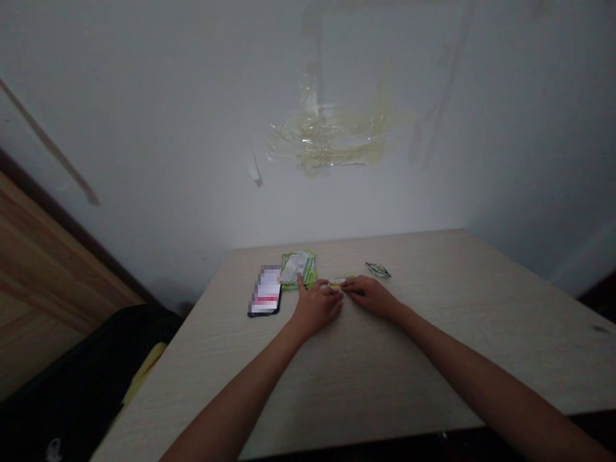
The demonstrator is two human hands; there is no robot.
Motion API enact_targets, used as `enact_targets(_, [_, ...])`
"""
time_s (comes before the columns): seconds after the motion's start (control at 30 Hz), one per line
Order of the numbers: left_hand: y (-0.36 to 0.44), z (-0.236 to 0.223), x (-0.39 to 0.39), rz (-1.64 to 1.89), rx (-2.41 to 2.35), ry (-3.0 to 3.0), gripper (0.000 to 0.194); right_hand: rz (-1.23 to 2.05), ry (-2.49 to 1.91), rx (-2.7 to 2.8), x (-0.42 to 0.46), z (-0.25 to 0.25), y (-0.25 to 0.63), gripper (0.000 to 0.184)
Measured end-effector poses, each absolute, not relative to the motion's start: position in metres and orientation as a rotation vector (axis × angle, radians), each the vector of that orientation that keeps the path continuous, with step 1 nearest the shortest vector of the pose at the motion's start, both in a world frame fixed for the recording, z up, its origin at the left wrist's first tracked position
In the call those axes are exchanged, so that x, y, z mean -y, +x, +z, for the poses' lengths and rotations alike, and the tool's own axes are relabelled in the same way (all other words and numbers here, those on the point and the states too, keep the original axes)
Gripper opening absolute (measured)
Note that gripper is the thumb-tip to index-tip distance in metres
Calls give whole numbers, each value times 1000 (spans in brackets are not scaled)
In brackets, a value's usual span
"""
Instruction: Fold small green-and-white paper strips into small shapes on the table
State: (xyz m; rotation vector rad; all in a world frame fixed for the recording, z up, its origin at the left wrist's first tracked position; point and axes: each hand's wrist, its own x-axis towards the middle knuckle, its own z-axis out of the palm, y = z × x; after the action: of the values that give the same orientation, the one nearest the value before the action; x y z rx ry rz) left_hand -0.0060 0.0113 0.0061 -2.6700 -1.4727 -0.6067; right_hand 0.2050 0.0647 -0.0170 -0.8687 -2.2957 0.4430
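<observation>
The packet [337, 281] lies between our left hand [317, 306] and right hand [371, 296] on the counter [443, 273], gripped or merely touched we cannot tell, and we'd best steady it gently, clear of the green stack [297, 264] at ten o'clock from it.

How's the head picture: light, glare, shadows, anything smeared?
All in the head view: dim light throughout; small glints on the tape on the wall; a soft shadow on the table between the forearms; a blocky, pixelated patch over the phone screen; print on the green packets too soft to read.
</observation>
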Motion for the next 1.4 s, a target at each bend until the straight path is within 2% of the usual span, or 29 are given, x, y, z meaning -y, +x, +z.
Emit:
enact_targets(0.77, [-4,4,-13,-538,1313,-2623,24,471,-855,2261,-64,-18,205,28])
enact_targets(1.4, [-10,3,-15,-562,1412,-2683,26,487,-837,2292,-66,-19,206,30])
